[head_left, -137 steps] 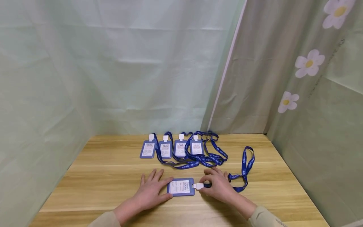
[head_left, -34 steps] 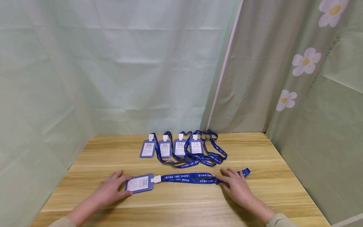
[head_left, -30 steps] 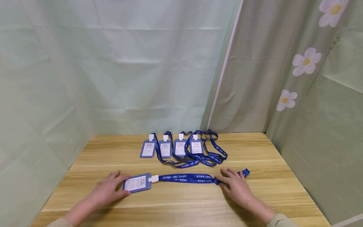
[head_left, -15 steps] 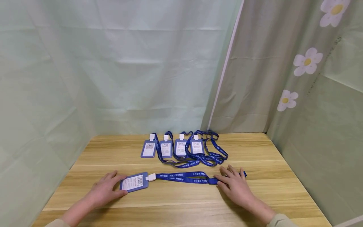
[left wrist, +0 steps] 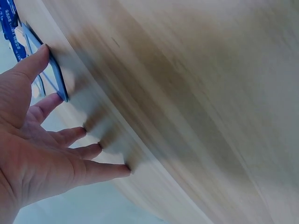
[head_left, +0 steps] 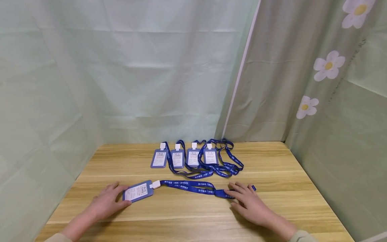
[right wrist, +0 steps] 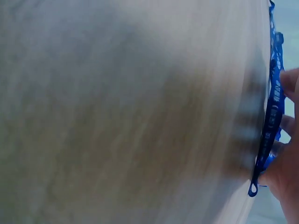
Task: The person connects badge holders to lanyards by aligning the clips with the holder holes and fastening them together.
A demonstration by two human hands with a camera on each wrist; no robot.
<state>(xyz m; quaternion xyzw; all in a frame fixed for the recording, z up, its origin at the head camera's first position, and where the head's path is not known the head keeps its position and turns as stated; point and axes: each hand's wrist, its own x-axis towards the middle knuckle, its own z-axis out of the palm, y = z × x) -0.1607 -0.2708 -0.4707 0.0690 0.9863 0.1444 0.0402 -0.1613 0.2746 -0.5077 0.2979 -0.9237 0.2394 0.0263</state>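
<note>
A blue-framed ID card holder (head_left: 138,191) lies at a slant at the left front of the table. My left hand (head_left: 105,203) holds its left end between thumb and index finger, the other fingers spread over the wood. In the left wrist view the thumb is at one edge of the card holder (left wrist: 57,74) and the index finger at a corner. A blue lanyard (head_left: 187,185) runs right from its white clip (head_left: 156,184). My right hand (head_left: 249,205) rests on the far end of the lanyard, fingers extended; a short loop pokes out beyond them.
Several matching card holders (head_left: 177,158) stand in a row at the back, white clips toward the curtain. Their lanyards (head_left: 223,169) tangle together at the right of the row. Pale curtains (head_left: 151,84) enclose the wooden table (head_left: 187,222) behind and at both sides.
The clip and holder were near the table's middle; my left hand has drawn them left and the lanyard has straightened out. Lately the holder slid further left and tilted, the lanyard's end following leftward.
</note>
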